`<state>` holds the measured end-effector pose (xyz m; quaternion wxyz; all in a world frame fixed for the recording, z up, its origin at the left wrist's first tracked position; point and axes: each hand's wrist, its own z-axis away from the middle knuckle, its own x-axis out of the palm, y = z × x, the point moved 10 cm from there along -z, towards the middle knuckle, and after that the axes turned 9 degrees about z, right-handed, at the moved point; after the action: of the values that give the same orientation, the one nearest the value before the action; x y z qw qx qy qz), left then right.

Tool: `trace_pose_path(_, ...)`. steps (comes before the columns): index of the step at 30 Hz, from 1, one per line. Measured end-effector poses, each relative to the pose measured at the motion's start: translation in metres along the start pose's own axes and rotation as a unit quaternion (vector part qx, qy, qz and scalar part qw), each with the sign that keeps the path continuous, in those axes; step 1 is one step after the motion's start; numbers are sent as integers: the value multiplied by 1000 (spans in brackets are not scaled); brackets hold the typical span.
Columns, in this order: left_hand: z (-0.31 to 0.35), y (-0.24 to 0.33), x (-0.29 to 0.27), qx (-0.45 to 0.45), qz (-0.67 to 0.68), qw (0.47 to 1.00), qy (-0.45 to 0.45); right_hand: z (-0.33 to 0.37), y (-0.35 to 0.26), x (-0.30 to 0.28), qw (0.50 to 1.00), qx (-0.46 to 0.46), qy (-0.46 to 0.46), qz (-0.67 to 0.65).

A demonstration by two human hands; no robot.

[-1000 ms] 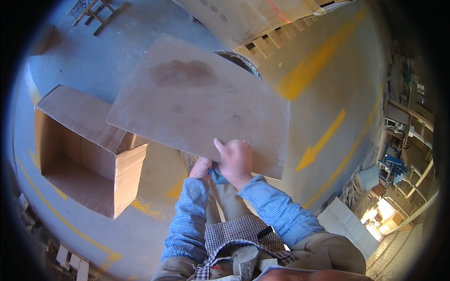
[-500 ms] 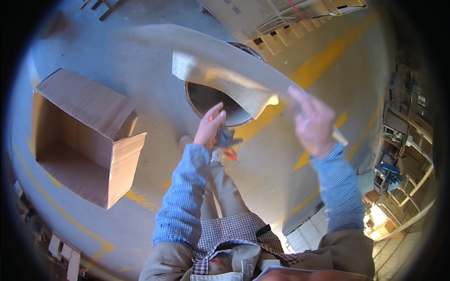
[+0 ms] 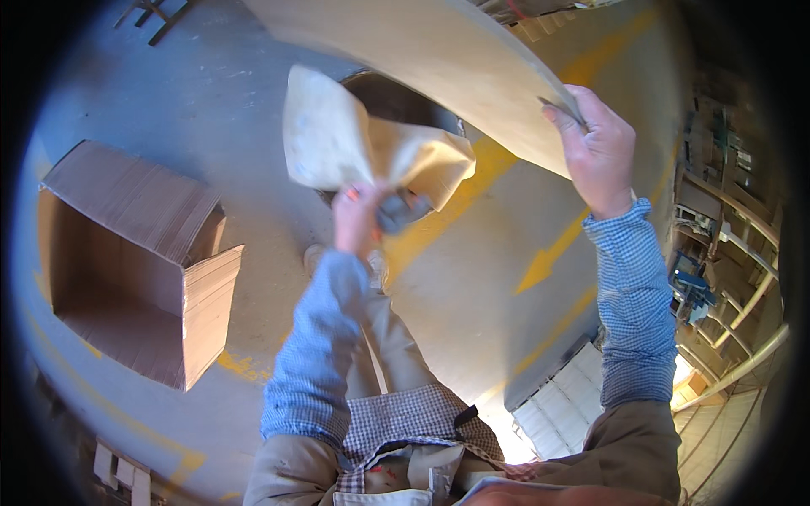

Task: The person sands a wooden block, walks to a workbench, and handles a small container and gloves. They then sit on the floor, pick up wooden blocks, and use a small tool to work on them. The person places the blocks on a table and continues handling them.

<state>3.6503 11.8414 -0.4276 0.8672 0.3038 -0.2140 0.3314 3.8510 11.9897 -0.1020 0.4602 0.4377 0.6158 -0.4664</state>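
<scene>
A large, curved tan sheet (image 3: 447, 67) stretches across the upper middle. My right hand (image 3: 601, 152) grips its right end, with a thin dark piece (image 3: 559, 112) by the fingers. My left hand (image 3: 356, 218), smeared by motion, is closed round a grey-blue and orange hand tool (image 3: 396, 212) whose kind I cannot make out. Just above that hand, a crumpled cream sheet (image 3: 329, 126) gathers toward the fingers; whether they pinch it too, I cannot tell. A round dark bin (image 3: 392, 94) on the floor is partly hidden behind both sheets.
On the left lies an opened cardboard box (image 3: 126, 261), its opening facing me. Yellow lines (image 3: 544, 261) mark the floor. Wooden frames and a blue device (image 3: 692, 288) crowd the right side. A pale slatted stack (image 3: 557, 401) stands at lower right, and packaging (image 3: 540, 10) at the top.
My right hand has moved up and right, raising the tan sheet. The cream sheet has crumpled and shifted left, and my left hand has moved up and left against it.
</scene>
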Motion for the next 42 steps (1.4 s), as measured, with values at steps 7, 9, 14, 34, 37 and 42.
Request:
trace_pose_path(7,190,-155,49,-379,-31,924,-44,5,21,-22,996,79,-22,-24)
trace_pose_path(9,206,-161,60,-391,80,917,-14,11,24,-34,995,93,-26,-15)
trace_pose_path(14,186,-119,91,-295,40,950,-96,29,38,-68,991,130,-34,11)
trace_pose_path(34,153,-48,223,-8,-360,897,-255,190,132,-192,938,315,-33,142)
trace_pose_path(37,175,-19,234,122,-336,899,-254,222,144,-199,926,337,-49,165)
trace_pose_path(42,185,24,288,159,-410,841,-316,260,159,-199,908,378,-74,163)
